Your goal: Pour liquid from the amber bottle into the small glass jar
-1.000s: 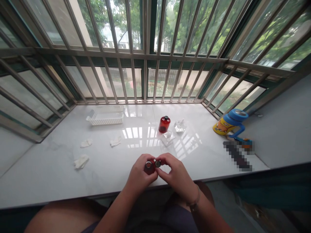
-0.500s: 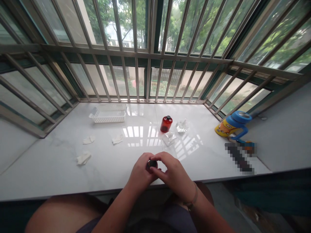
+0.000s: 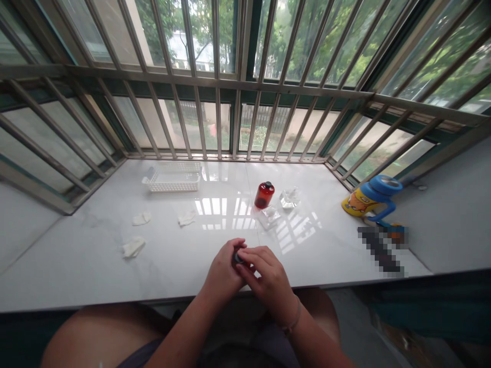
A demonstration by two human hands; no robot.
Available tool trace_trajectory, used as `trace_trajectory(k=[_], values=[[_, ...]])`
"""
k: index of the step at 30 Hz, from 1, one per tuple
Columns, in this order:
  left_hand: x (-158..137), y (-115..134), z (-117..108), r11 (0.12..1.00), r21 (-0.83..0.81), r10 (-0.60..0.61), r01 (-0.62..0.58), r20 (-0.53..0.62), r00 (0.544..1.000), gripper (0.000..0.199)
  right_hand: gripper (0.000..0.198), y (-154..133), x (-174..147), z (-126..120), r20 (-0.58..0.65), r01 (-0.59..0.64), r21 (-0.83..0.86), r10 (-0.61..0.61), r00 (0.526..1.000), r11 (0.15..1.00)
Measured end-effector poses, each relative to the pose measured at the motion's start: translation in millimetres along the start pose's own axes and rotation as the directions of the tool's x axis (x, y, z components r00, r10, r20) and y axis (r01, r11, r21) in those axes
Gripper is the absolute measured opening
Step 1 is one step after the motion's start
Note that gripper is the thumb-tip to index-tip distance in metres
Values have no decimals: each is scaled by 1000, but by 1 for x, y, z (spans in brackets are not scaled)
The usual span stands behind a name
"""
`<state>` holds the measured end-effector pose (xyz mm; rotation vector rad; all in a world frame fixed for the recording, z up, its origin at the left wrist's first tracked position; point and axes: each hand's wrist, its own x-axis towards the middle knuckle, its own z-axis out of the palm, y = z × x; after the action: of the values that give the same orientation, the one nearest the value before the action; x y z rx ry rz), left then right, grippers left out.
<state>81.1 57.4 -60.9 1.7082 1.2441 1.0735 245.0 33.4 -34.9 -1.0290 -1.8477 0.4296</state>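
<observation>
Near the front edge of the white counter (image 3: 84,276), my left hand (image 3: 224,271) is wrapped round a small dark bottle with a black cap (image 3: 238,257). Most of its body is hidden by my fingers; a little red shows beside them. From the right, my right hand (image 3: 270,273) pinches the black cap with thumb and fingers. Farther back stands a red bottle with a black cap (image 3: 264,195), upright. Close to it lie a clear plastic piece (image 3: 269,217) and a clear container (image 3: 289,198) with something whitish in it.
A white perforated basket (image 3: 172,184) stands at the back left. Crumpled white tissues (image 3: 133,247) lie on the left. To the right, a yellow and blue jug (image 3: 370,197) leans by the wall, near a blurred-out dark object (image 3: 380,250). Metal bars (image 3: 195,120) line the window behind.
My right hand has turned on the cap, its fingers now lying more over the top. My left hand keeps its hold on the bottle. The view has shifted slightly.
</observation>
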Motion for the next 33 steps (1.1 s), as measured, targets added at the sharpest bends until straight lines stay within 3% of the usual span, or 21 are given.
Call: trace_trajectory(k=[5,8,11,14,16,21,27,33], values=[[0,3,-2,1000,-12,-4,4,9,1000,54,42,-3,-6,3,-14,-12,-27,12,1000,1000],[0,4,-2,998,-69,-13,14,25,1000,57,33,-8,-9,2,-39,-49,-16,49,998,999],[0,3,-2,994,-92,-60,64,41,997,61,24,-11,-15,2,-25,-94,39,95,995,995],[0,2,-1,993,-73,-89,92,36,995,63,32,-10,-21,2,27,-142,137,140,990,980],[0,1,-1,994,-71,-82,83,24,996,63,38,-8,-25,2,29,-190,194,188,982,963],[0,-3,-1,999,-19,-31,32,28,999,63,24,-4,-31,2,-45,-348,239,369,929,906],[-1,-2,-1,999,13,-51,51,12,999,63,41,-8,-27,3,74,-349,394,349,934,850],[-1,-2,-1,999,-9,-32,32,17,999,62,30,-4,-31,7,11,-380,342,401,916,860]])
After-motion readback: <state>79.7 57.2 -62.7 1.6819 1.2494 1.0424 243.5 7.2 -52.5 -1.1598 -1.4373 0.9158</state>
